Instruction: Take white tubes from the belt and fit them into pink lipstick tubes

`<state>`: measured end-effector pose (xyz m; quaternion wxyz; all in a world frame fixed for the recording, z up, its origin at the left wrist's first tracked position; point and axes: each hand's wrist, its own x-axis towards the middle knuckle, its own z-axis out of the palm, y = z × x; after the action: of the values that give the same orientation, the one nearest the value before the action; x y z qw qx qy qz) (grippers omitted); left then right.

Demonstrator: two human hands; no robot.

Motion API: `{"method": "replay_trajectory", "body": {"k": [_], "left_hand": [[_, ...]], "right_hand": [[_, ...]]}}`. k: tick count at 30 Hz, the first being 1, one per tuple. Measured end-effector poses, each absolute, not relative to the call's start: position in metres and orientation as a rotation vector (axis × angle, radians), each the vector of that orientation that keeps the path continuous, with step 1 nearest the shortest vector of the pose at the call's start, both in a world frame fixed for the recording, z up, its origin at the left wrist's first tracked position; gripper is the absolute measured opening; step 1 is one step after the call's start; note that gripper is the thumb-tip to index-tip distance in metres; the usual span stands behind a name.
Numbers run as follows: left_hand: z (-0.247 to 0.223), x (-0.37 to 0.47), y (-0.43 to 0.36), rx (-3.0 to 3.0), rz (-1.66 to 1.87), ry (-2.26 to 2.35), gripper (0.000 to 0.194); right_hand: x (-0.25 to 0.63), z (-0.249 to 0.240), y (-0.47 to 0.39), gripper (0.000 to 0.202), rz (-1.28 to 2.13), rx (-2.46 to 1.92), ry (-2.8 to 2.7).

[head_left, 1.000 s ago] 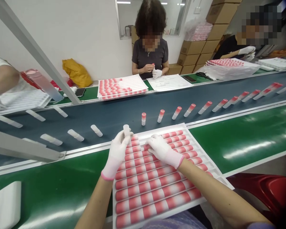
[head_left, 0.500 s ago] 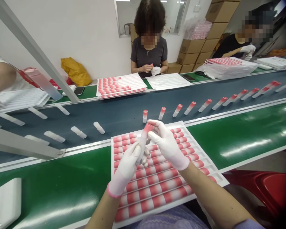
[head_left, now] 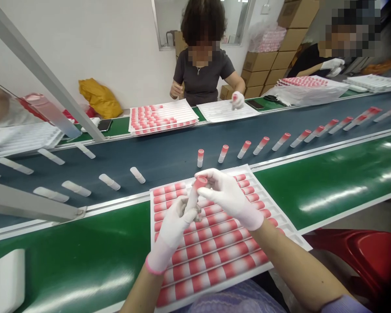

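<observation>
Lowered slightly, both hands, left hand point(head_left: 174, 226) and right hand point(head_left: 230, 198), pinch one tube point(head_left: 195, 193) above the tray's point(head_left: 299, 241) far edge.

You have one tray point(head_left: 293, 229) of pink-and-white tubes in front of you, and one tube point(head_left: 195, 193) held up between your two gloved hands. On the belt point(head_left: 169, 158) you can count about thirteen pink-capped tubes standing in a row and about nine plain white tubes lying down. Three other people work nearby.
</observation>
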<state>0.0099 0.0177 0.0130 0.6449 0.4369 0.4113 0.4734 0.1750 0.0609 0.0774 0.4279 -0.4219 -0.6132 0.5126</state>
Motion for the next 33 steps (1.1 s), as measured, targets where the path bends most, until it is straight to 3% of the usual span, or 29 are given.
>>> {"method": "replay_trajectory", "body": {"k": [10,21,33], "left_hand": [[0.013,0.011,0.018,0.951,1.27,1.037,0.032],[0.022,0.014,0.016,0.96,1.257,1.124,0.038],[0.018,0.006,0.022,1.133,1.146,1.167,0.03]], "right_hand": [[0.163,0.069,0.036,0.02,0.917,-0.921,-1.862],[0.158,0.07,0.035,0.012,0.935,-1.003,-1.785],[0.158,0.058,0.038,0.011,0.984,-0.981,-1.832]]}}
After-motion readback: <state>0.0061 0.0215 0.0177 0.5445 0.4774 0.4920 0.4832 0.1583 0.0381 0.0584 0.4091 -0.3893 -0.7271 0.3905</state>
